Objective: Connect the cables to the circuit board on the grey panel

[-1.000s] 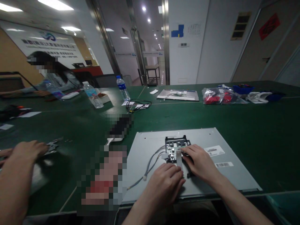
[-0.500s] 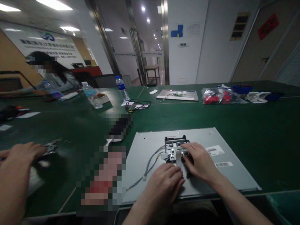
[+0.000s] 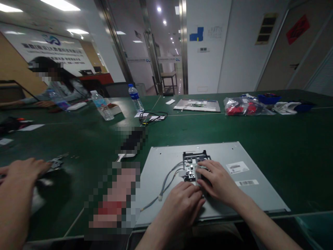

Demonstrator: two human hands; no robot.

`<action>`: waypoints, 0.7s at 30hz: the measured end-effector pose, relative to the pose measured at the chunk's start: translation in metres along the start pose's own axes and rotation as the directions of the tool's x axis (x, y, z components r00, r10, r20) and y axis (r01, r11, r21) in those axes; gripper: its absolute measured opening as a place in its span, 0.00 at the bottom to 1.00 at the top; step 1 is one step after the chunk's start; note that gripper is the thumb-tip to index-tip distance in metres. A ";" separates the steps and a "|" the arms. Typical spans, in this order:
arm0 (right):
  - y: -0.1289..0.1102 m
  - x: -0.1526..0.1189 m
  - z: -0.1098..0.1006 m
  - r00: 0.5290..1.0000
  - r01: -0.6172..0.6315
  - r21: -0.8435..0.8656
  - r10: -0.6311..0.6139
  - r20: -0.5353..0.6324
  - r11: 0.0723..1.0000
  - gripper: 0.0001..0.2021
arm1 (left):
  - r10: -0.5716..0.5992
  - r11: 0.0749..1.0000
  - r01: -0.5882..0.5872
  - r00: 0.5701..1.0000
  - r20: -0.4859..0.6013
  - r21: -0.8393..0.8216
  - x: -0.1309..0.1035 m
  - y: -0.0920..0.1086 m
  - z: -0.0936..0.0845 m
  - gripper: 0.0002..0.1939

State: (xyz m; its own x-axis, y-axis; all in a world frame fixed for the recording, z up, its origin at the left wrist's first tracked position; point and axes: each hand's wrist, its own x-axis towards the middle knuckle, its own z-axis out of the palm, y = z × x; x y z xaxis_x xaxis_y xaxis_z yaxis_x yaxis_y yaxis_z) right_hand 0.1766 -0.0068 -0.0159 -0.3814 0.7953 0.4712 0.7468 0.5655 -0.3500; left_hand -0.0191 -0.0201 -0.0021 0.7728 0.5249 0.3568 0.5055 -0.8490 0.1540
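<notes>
A flat grey-white display panel [image 3: 166, 163] lies face unknown on the table, with a black bracket [image 3: 188, 156] and a small circuit board [image 3: 190, 173] on it. A pale flat ribbon cable [image 3: 198, 174] runs down from the board. My left hand [image 3: 183, 201] is curled at the lower end of this ribbon, its fingertips closed around it and partly hidden. Over the board's right side lies my right hand [image 3: 218, 178], fingers extended and apart, tips touching the board and ribbon. Grey wires [image 3: 164, 184] leave the board to the left.
At left, another person's hand [image 3: 26, 170] is by small metal parts [image 3: 56, 163]. A phone [image 3: 133, 140] and a blurred pink item [image 3: 122, 187] lie left of the panel. Bottles [image 3: 135, 99], a black cable [image 3: 153, 118], another panel [image 3: 196, 106] and a plastic bag [image 3: 244, 107] sit farther back.
My right hand has shifted slightly left over the board, its thumb and fingers now at the ribbon cable. More of the panel's label shows. My left hand stays nearly still.
</notes>
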 end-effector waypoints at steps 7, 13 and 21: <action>-0.001 0.000 0.001 1.000 -0.008 -0.033 0.009 0.029 0.999 0.16 | 0.014 1.000 -0.014 1.000 0.002 0.014 0.001 0.000 0.001 0.07; -0.001 0.001 0.000 1.000 -0.012 -0.027 0.012 0.024 1.000 0.18 | 0.026 0.999 -0.027 1.000 0.009 0.023 0.000 -0.001 0.001 0.07; 0.001 0.000 -0.004 0.997 0.030 0.019 -0.029 -0.065 0.999 0.18 | 0.032 0.999 -0.033 0.997 -0.075 -0.018 0.002 0.002 -0.004 0.09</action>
State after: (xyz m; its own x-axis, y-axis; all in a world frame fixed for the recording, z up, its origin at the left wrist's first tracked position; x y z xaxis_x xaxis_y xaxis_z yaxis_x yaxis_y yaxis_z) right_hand 0.1795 -0.0069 -0.0125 -0.3662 0.7628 0.5330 0.7247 0.5931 -0.3509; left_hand -0.0188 -0.0209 0.0028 0.7575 0.4914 0.4297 0.4723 -0.8670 0.1588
